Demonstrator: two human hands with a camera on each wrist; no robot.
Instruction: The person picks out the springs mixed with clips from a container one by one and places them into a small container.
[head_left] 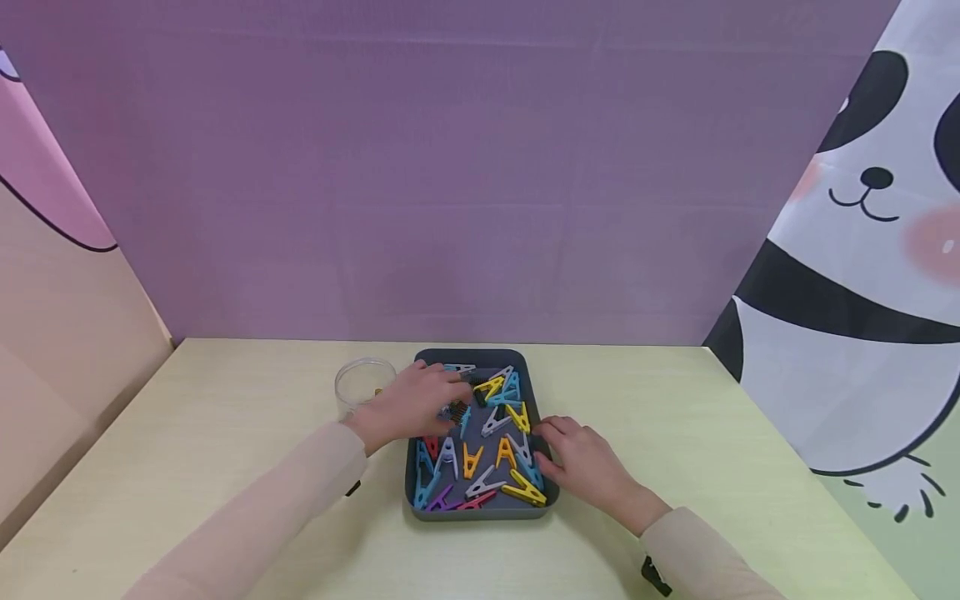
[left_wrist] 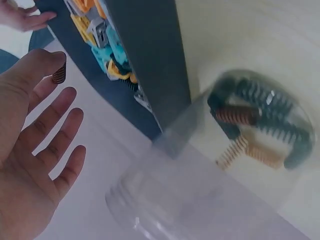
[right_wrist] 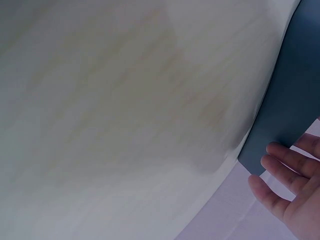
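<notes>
A dark grey tray (head_left: 480, 514) holds several coloured plastic clips (head_left: 480, 482), among them yellow, blue, white, orange, red and purple ones. Above its left half, my left hand (head_left: 420, 398) pinches a small brown spring (left_wrist: 59, 75) between thumb and forefinger, the other fingers spread. A few dark springs (head_left: 456, 412) show in the tray beneath that hand. Left of the tray stands a clear round jar (head_left: 365, 362); dark green, brown and tan springs (left_wrist: 262, 125) lie at its bottom. My right hand (head_left: 588, 467) touches the tray's right side with loosely extended fingers (right_wrist: 285, 170).
The pale wooden table (head_left: 247, 433) reaches back to a purple cloth backdrop (head_left: 465, 183). A panda picture (head_left: 862, 375) covers the right wall. The jar stands close to the tray's left edge, beside my left wrist.
</notes>
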